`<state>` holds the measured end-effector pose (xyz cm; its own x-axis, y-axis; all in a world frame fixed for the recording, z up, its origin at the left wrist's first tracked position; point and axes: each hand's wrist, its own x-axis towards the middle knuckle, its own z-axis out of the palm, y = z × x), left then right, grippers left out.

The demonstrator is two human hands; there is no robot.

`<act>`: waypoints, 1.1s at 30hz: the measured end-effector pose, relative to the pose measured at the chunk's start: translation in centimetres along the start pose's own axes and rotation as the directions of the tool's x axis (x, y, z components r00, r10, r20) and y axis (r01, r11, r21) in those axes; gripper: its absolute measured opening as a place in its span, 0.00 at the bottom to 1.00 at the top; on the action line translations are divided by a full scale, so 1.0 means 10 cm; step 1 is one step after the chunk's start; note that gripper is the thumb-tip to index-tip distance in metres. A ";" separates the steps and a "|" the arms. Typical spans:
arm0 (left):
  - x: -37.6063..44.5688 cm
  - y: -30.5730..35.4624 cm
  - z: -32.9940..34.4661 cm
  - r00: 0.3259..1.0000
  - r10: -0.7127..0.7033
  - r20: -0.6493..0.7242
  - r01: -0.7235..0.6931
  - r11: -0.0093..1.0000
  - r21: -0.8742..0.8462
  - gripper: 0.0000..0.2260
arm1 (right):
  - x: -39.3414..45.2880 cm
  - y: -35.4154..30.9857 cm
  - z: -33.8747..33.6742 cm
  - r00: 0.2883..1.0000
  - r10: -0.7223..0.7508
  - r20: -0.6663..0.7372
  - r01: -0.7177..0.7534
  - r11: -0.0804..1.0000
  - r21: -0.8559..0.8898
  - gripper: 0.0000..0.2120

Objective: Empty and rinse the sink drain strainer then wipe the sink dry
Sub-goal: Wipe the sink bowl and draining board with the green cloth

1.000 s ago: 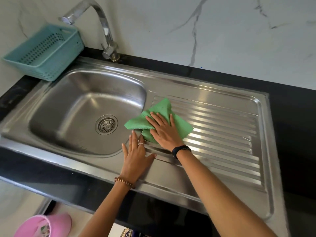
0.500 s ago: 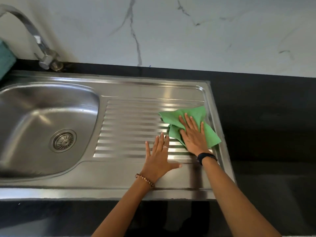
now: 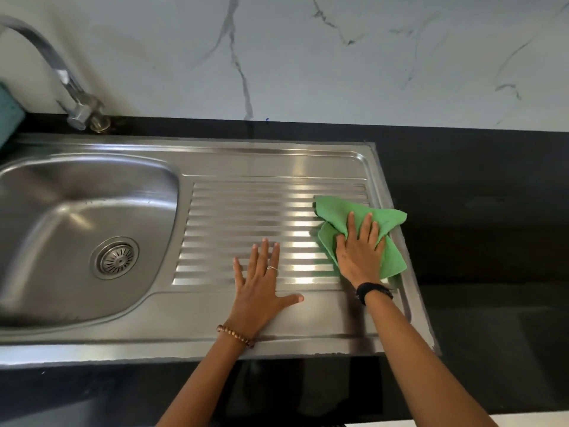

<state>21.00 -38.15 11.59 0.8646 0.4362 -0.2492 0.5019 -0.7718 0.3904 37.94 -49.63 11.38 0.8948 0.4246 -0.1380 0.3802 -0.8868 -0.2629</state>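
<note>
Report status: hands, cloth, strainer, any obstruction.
Right hand flat on green cloth at drainboard's right end. Left hand open, braced on drainboard, holding nothing. Strainer seated in basin drain. Nothing in the way.

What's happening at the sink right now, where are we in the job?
A person is wiping the steel draining board dry. The right hand presses a green cloth flat at the far right end of the ribbed draining board, its edge lapping over the rim towards the black counter. The left hand lies open and flat on the board nearby, holding nothing. The drain strainer sits in place in the basin, and no water runs from the tap.
</note>
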 end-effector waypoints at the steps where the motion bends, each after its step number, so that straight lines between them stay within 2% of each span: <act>1: -0.03 -0.09 -0.05 1.000 -0.015 -0.014 0.015 1.000 0.009 0.46 | 0.04 -0.03 -0.01 1.000 0.014 -0.001 -0.014 1.000 0.009 0.27; 4: -0.14 -0.39 -0.19 0.997 -0.072 -0.036 0.073 0.997 0.034 0.47 | 0.02 -0.14 0.04 0.997 0.069 -0.036 -0.069 0.998 -0.006 0.28; 6: -0.22 -0.56 -0.25 0.988 -0.147 -0.056 0.148 0.989 0.015 0.48 | -0.05 -0.30 0.13 0.998 0.037 -0.055 -0.039 0.999 -0.023 0.28; 12: -0.45 -0.82 -0.26 0.925 -0.363 -0.109 0.358 0.932 -0.060 0.53 | -0.31 -1.25 0.50 0.975 -0.223 0.002 0.223 0.974 -0.045 0.29; 16: -0.60 -0.88 -0.19 0.906 -0.385 -0.174 0.370 0.922 -0.111 0.53 | -0.42 -1.90 0.65 0.915 -0.392 0.092 0.394 0.919 0.001 0.28; 20: -0.70 -0.94 -0.25 0.890 -0.399 -0.221 0.342 0.904 -0.256 0.57 | -0.52 -2.30 0.74 0.811 -0.560 0.170 0.564 0.825 0.029 0.27; 22: -0.75 -0.98 -0.29 0.882 -0.405 -0.239 0.330 0.895 -0.299 0.58 | -0.54 -2.31 0.76 0.747 -0.635 0.195 0.646 0.764 0.014 0.27; 25: -0.78 -1.00 -0.30 0.892 -0.382 -0.243 0.316 0.910 -0.270 0.58 | -0.54 -2.21 0.75 0.654 -0.725 0.217 0.745 0.666 -0.021 0.26; 27: -0.77 -0.97 -0.31 0.897 -0.377 -0.231 0.311 0.909 -0.277 0.58 | -0.56 -2.13 0.73 0.616 -0.756 0.219 0.778 0.628 -0.022 0.26; 29: -0.75 -0.95 -0.31 0.898 -0.380 -0.223 0.310 0.904 -0.294 0.57 | -0.61 -2.02 0.71 0.613 -0.763 0.205 0.780 0.626 -0.002 0.26; 33: -0.68 -0.81 -0.27 0.907 -0.359 -0.221 0.296 0.915 -0.272 0.56 | -0.63 -1.67 0.64 0.675 -0.718 0.166 0.728 0.686 0.004 0.26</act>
<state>11.08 -33.60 12.52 0.6086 0.7750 -0.1706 0.7217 -0.4513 0.5249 24.42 -36.28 10.51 0.2923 0.9542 -0.0633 0.9111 -0.2980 -0.2848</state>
